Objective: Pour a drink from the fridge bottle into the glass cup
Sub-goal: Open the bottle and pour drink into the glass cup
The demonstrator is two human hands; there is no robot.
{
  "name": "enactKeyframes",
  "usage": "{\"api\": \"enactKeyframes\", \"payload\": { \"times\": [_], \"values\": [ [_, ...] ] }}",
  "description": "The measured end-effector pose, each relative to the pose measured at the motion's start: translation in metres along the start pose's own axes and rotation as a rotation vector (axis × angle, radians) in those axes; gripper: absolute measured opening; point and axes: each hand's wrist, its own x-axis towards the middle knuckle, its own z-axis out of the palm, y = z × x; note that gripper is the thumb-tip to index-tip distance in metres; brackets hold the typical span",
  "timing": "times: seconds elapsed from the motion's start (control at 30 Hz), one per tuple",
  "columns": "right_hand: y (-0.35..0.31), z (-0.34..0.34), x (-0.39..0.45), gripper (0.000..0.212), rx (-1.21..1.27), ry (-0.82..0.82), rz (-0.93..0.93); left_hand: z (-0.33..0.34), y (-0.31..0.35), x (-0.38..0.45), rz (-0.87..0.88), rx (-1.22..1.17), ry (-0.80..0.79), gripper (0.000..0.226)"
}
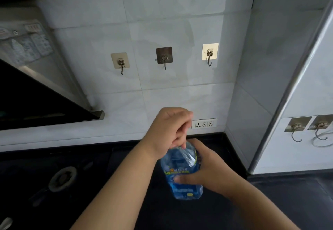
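Starting at the far left, we see a range hood [36,93] with a black slanted face jutting from the white tiled wall [162,22], and below it a gas burner [63,176] set into the dark counter [288,193]. Three adhesive hooks [164,56] hang in a row on the tiles. Near the middle, our left hand [168,130] is curled over the top of the bottle [182,174], fingers closed around its neck so that the cap is hidden. We cannot tell if the cap is on. That bottle stands upright on the counter, near the middle of the scene; it is clear plastic with a blue tint, holds clear liquid, and wears a blue label with a yellow-green band along its upper edge. Our right hand [205,168] wraps the bottle's body from the right, thumb across the label. Behind it a wall socket [204,123] sits low on the tiles. At the far right, two more hooks [310,127] hang on a white panel.
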Motion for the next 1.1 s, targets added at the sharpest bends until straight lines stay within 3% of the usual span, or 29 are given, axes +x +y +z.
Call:
{"api": "enactKeyframes", "payload": {
  "times": [0.1,0.17,0.23,0.33,0.37,0.4,0.47,0.57,0.63,0.73,0.83,0.93,1.1],
  "values": [
    [0.003,0.020,0.004,0.078,-0.323,0.321,0.015,0.019,-0.012,0.006,-0.080,-0.092,0.573,0.033],
    [0.006,0.024,0.008,0.083,-0.415,0.393,-0.007,0.022,-0.016,0.005,-0.107,-0.128,0.679,0.029],
    [0.005,0.013,0.010,0.085,-0.335,0.315,-0.014,0.015,-0.014,0.005,-0.114,-0.067,0.518,0.031],
    [-0.003,-0.012,0.008,0.075,-0.096,0.018,0.014,0.001,0.004,0.001,-0.053,-0.009,0.009,0.038],
    [-0.005,-0.016,0.006,0.073,-0.024,-0.062,0.019,-0.002,0.010,0.000,-0.033,-0.008,-0.086,0.040],
    [-0.007,-0.016,0.004,0.072,0.023,-0.091,0.019,-0.001,0.014,0.000,-0.018,0.013,-0.079,0.041],
    [-0.008,-0.005,0.006,0.071,0.013,0.004,0.016,0.006,0.015,0.004,-0.016,0.083,0.213,0.040],
    [-0.007,0.018,0.010,0.077,-0.249,0.281,0.001,0.021,0.002,0.008,-0.053,-0.001,0.730,0.031],
    [-0.005,0.022,0.010,0.080,-0.408,0.370,0.004,0.025,-0.007,0.005,-0.055,-0.066,0.819,0.027],
    [0.000,0.015,0.012,0.084,-0.465,0.383,0.030,0.028,-0.008,0.000,-0.142,0.004,0.673,0.013],
    [0.011,0.012,0.014,0.083,-0.376,0.367,0.073,0.022,-0.007,-0.002,-0.242,0.125,0.459,0.024],
    [0.021,0.011,0.013,0.086,-0.234,0.358,0.136,0.006,-0.013,-0.011,-0.207,0.297,0.235,0.034],
    [0.024,0.016,0.013,0.083,-0.321,0.350,0.145,-0.010,-0.025,-0.017,-0.073,0.709,0.205,0.031]
  ]
}}
